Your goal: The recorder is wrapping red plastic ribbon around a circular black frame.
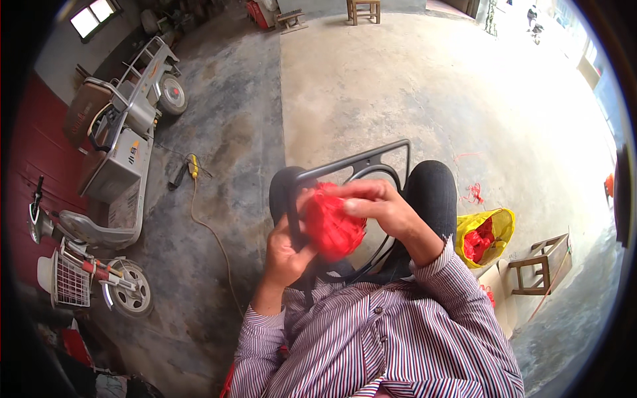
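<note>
Above your lap, close to your striped shirt (378, 338), a crumpled red bundle (338, 232) of thin, ribbon-like material sits between your two hands, clear of the floor. Your left hand (288, 255) is curled partway closed about its left side, thumb along the lower edge and fingers reaching up behind, so it has hold of the bundle. Your right hand (378, 202) comes across from the other side, nearly closed, with thumb and fingers pinching the upper right of the same bundle; the fingertips are a little blurred. Just beyond stands a dark metal frame (358, 162), rising between your knees, one bar passing beside your left hand; you cannot tell from this view whether that hand touches it. Near your right knee (431, 189), an open yellow bag (507, 227) holds more red material (479, 242), with a small wooden stool (545, 266) tipped over just beside it. Loose red strands (474, 194) lie on the concrete past the bag. Over to your left, a yellow cable (194, 205) trails across the floor, and a grey three-wheeled vehicle (133, 159) is parked farther out. Farthest off, another wooden stool (363, 10) stands near the back wall.
</note>
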Motion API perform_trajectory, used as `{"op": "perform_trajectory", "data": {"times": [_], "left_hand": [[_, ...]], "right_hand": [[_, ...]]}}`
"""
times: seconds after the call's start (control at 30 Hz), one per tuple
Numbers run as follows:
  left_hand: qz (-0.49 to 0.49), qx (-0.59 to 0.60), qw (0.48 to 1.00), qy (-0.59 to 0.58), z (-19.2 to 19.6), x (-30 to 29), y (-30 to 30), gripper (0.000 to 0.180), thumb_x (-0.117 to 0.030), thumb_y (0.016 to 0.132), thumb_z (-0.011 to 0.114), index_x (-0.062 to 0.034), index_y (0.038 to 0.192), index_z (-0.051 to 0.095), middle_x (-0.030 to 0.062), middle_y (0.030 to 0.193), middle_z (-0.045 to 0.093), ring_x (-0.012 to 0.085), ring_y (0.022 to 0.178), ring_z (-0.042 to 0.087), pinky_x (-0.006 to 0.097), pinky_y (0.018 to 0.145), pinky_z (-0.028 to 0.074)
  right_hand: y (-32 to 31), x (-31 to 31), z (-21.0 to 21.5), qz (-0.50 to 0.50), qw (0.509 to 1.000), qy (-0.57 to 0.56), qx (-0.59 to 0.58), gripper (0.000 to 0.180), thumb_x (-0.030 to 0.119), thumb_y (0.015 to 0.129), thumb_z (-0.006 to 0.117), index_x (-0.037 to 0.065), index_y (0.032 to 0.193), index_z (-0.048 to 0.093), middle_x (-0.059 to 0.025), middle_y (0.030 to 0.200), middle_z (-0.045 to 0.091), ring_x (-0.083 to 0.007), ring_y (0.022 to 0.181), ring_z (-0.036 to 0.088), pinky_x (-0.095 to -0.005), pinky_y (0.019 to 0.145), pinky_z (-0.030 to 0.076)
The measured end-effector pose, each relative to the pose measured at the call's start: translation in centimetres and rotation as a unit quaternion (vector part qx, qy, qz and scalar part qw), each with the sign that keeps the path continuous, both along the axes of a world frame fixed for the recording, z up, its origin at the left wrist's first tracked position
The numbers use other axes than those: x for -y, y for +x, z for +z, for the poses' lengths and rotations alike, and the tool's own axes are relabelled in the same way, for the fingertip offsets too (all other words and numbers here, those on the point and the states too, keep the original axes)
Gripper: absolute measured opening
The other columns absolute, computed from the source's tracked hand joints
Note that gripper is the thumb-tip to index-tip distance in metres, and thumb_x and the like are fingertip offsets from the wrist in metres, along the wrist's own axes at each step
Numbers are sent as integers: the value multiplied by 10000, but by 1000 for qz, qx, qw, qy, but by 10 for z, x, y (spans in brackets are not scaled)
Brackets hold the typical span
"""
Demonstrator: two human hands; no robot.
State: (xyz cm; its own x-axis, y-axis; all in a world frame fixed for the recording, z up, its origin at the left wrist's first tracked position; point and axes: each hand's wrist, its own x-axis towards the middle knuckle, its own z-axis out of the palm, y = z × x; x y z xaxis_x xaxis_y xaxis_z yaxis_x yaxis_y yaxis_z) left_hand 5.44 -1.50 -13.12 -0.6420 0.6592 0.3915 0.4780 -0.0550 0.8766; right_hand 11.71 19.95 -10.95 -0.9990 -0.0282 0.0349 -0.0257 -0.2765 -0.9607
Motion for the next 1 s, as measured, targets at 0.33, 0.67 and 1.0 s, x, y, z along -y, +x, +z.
{"op": "perform_trajectory", "data": {"times": [0.33, 0.67, 1.0], "left_hand": [[-73, 63, 991, 91, -1, -2, -4, 468, -197, 805, 725, -1, 1212, 605, 193, 1381, 497, 323, 1273, 488, 376, 1051, 365], [-108, 20, 992, 54, -4, -8, -9, 508, -201, 787, 712, 18, 1227, 585, 205, 1486, 378, 334, 1321, 445, 367, 1029, 377], [51, 74, 995, 45, -9, 4, 1, 188, -163, 816, 720, -27, 883, 609, 228, 1374, 473, 280, 1208, 526, 434, 1048, 360]], "right_hand": [[-12, 17, -74, 68, 906, -381, 171, 288, 273, 914, 632, 13, 1038, 626, -74, 1006, 666, -179, 878, 645, -333, 832, 514], [-29, 27, -34, 26, 843, -515, 154, 191, 86, 842, 669, 30, 1018, 621, -64, 965, 665, -177, 883, 650, -332, 868, 533], [37, -32, -77, -94, 947, -308, -5, 516, 252, 706, 600, 31, 1171, 584, -162, 1226, 584, -317, 1103, 578, -412, 908, 487]]}}
